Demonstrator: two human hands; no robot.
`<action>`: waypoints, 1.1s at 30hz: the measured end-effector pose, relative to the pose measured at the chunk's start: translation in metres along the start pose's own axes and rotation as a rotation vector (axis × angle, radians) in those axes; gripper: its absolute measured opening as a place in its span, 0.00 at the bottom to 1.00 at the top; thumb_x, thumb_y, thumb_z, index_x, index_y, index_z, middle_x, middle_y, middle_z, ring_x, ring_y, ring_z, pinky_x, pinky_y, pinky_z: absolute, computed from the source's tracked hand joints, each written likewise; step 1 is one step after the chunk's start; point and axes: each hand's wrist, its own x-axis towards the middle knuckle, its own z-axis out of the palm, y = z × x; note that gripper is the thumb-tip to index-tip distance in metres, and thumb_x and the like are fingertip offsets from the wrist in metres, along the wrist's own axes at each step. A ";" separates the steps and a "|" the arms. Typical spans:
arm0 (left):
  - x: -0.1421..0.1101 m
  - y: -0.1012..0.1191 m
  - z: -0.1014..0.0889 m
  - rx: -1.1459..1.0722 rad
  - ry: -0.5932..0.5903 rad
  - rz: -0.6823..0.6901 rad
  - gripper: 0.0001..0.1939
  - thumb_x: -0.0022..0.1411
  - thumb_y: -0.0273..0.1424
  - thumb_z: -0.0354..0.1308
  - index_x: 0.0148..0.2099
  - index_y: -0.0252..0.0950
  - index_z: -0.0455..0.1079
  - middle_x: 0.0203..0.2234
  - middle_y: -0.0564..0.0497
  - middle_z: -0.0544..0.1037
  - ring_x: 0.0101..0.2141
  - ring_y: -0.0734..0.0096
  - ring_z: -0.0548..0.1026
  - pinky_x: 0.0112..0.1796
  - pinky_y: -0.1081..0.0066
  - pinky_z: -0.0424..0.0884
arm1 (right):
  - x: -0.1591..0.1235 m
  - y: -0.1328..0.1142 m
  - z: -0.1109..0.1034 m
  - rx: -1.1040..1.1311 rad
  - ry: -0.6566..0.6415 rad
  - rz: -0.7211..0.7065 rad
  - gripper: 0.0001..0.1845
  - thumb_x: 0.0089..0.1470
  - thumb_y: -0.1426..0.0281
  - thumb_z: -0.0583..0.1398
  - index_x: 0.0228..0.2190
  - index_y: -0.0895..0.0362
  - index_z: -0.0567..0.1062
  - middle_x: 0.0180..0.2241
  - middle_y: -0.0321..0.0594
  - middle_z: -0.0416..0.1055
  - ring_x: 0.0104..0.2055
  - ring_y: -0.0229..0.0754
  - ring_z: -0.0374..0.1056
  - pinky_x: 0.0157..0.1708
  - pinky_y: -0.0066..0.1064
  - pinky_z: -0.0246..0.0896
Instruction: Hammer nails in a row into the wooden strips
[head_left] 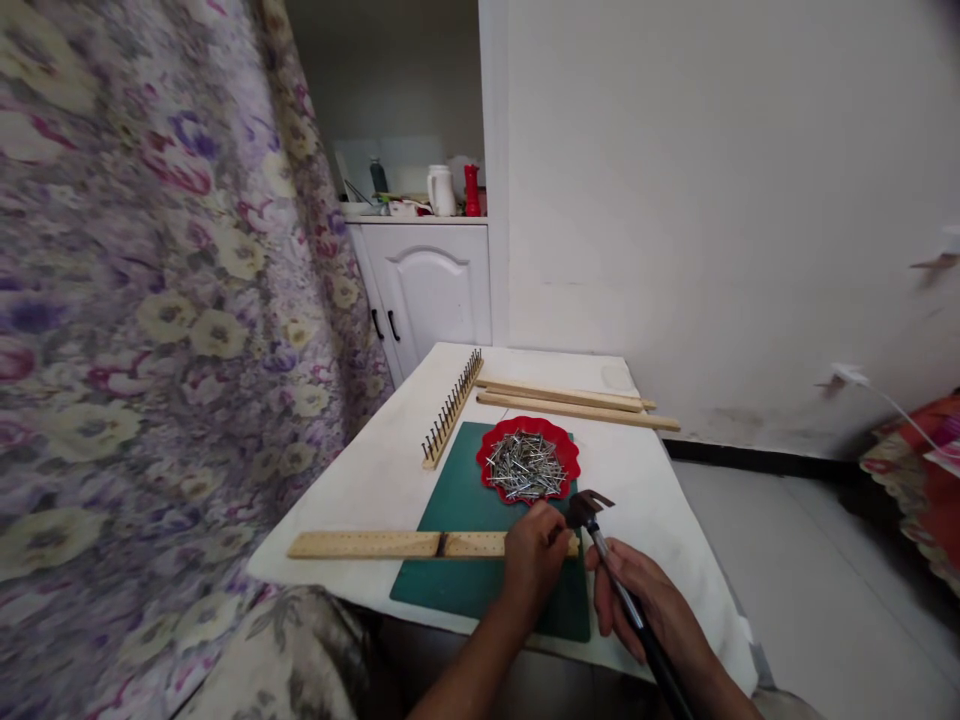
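My right hand is wrapped round the dark handle of a claw hammer. The hammer's head is raised by the right end of a flat wooden strip, close to my left fingers. Above that end, my left hand is closed in a pinch; whatever its fingertips hold is too small to make out. The strip has rows of small marks or holes and one dark patch, and lies across a green mat. Just beyond my left hand stands a red scalloped bowl full of loose nails.
A wooden strip with a row of upright nails lies at the back left of the white-covered table. Two bare wooden strips lie at the back right. A floral curtain hangs on the left; a white cabinet stands behind.
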 end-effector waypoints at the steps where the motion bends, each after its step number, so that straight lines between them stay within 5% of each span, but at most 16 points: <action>1: 0.000 0.000 0.000 0.008 -0.001 -0.003 0.06 0.52 0.22 0.53 0.25 0.36 0.67 0.24 0.55 0.68 0.26 0.76 0.66 0.28 0.76 0.58 | 0.000 0.001 0.000 -0.006 0.004 -0.004 0.14 0.58 0.60 0.53 0.34 0.60 0.66 0.16 0.37 0.72 0.06 0.27 0.51 0.06 0.18 0.35; 12: -0.010 0.000 -0.023 0.274 -0.109 0.081 0.07 0.54 0.28 0.60 0.37 0.38 0.73 0.34 0.49 0.75 0.39 0.61 0.68 0.40 0.65 0.60 | 0.005 0.001 -0.009 0.022 0.076 -0.063 0.17 0.57 0.57 0.54 0.34 0.60 0.68 0.17 0.38 0.72 0.08 0.27 0.52 0.08 0.19 0.37; 21: -0.024 -0.015 -0.043 0.365 -0.300 0.138 0.17 0.52 0.38 0.64 0.45 0.43 0.71 0.40 0.50 0.75 0.41 0.61 0.68 0.41 0.64 0.57 | 0.005 0.001 -0.005 0.030 0.042 -0.048 0.16 0.57 0.58 0.54 0.34 0.59 0.67 0.16 0.37 0.72 0.07 0.27 0.53 0.08 0.19 0.35; 27: -0.024 -0.019 -0.057 0.448 -0.218 0.091 0.12 0.56 0.34 0.61 0.44 0.42 0.71 0.40 0.50 0.74 0.41 0.62 0.68 0.40 0.65 0.59 | 0.003 0.000 -0.005 0.025 0.052 -0.051 0.16 0.57 0.58 0.54 0.33 0.59 0.66 0.16 0.36 0.72 0.07 0.27 0.52 0.08 0.20 0.35; 33: -0.028 -0.019 -0.064 0.433 -0.159 0.109 0.18 0.55 0.36 0.61 0.48 0.41 0.69 0.43 0.47 0.74 0.43 0.59 0.69 0.43 0.61 0.61 | 0.003 0.001 -0.005 0.018 0.063 -0.034 0.17 0.56 0.56 0.54 0.33 0.58 0.66 0.16 0.35 0.71 0.07 0.27 0.52 0.08 0.20 0.34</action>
